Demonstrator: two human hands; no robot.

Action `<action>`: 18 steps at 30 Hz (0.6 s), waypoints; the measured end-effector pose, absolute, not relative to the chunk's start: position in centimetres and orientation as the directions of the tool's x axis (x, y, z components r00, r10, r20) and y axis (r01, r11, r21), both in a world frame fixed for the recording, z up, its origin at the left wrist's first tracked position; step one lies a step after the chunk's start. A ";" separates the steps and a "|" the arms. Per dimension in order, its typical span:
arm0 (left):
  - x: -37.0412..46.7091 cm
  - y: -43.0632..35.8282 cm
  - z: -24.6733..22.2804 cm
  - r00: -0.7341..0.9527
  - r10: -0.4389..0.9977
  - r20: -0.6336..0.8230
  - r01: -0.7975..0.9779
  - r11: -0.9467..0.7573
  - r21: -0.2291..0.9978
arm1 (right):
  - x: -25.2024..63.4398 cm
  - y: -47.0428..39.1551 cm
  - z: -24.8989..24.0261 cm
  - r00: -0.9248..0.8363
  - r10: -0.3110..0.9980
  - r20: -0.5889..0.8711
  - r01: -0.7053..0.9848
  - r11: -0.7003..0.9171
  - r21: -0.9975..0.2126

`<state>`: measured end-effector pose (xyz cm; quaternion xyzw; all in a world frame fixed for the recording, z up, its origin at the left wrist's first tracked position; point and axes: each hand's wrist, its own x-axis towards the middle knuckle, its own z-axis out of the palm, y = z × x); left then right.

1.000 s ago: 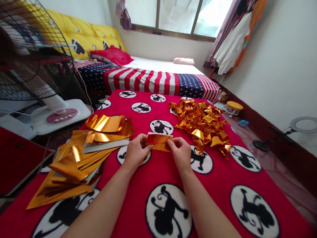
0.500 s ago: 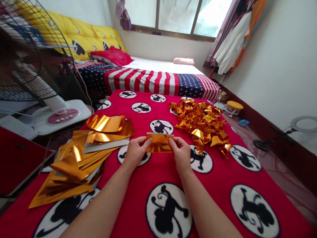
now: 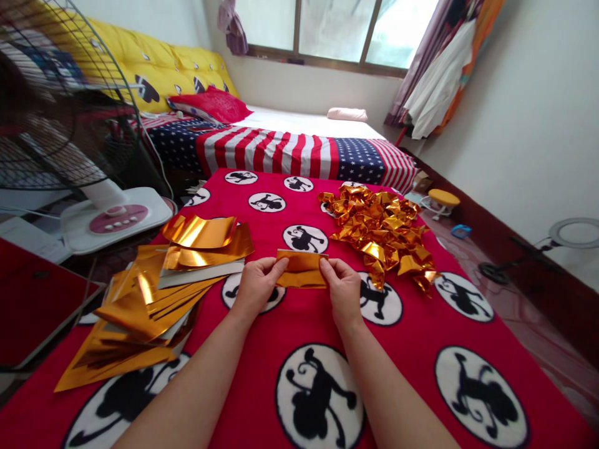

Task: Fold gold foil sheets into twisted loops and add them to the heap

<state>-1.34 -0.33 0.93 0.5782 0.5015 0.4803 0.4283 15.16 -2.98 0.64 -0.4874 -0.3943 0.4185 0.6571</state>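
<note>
Between my two hands is a small rectangle of shiny gold foil paper [image 3: 303, 271], folded over, with a thin pale strip along its far edge. My left hand [image 3: 256, 284] pinches its left end between thumb and fingers. At the right end, my right hand [image 3: 342, 285] grips it the same way, thumb on top. A stack of flat gold foil sheets [image 3: 154, 305], some with pale undersides showing, lies fanned out left of my left hand. Beyond my right hand sits a heap of folded gold foil pieces [image 3: 381, 227].
Everything lies on a red cloth [image 3: 253, 399] with monkey prints in white circles. A fan [image 3: 116, 215] stands at the left beside a red panel [image 3: 42, 299]. Behind is a bed [image 3: 281, 153] with a flag-patterned cover. On the floor at right are a yellow stool [image 3: 443, 198] and a ring-light stand [image 3: 528, 255].
The reflections on the held foil paper have shifted slightly, and a crease line shows across its middle. Both hands keep nearly the same place and grip.
</note>
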 end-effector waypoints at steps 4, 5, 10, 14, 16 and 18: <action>-1.3 -0.3 0.8 0.038 0.991 0.128 0.177 -0.132 0.975 | 15.2 -3.0 0.6 0.341 0.933 0.116 -0.151 0.176 -0.973; -1.3 -0.3 0.8 0.036 0.991 0.128 0.180 -0.133 0.975 | 15.2 -3.0 0.6 0.341 0.932 0.120 -0.146 0.179 -0.973; -1.4 -0.3 0.6 0.021 0.991 0.131 0.181 -0.133 0.974 | 15.2 -2.9 0.7 0.343 0.931 0.121 -0.143 0.179 -0.973; -1.3 -0.3 0.8 0.018 0.989 0.145 0.189 -0.145 0.971 | 15.2 -2.9 0.7 0.345 0.931 0.119 -0.129 0.173 -0.976; -1.3 -0.3 0.9 0.013 0.988 0.155 0.203 -0.154 0.967 | 15.2 -3.0 0.7 0.350 0.929 0.121 -0.115 0.171 -0.978; -1.3 -0.3 0.9 0.007 0.986 0.164 0.217 -0.161 0.963 | 15.3 -3.0 0.7 0.355 0.926 0.126 -0.098 0.171 -0.980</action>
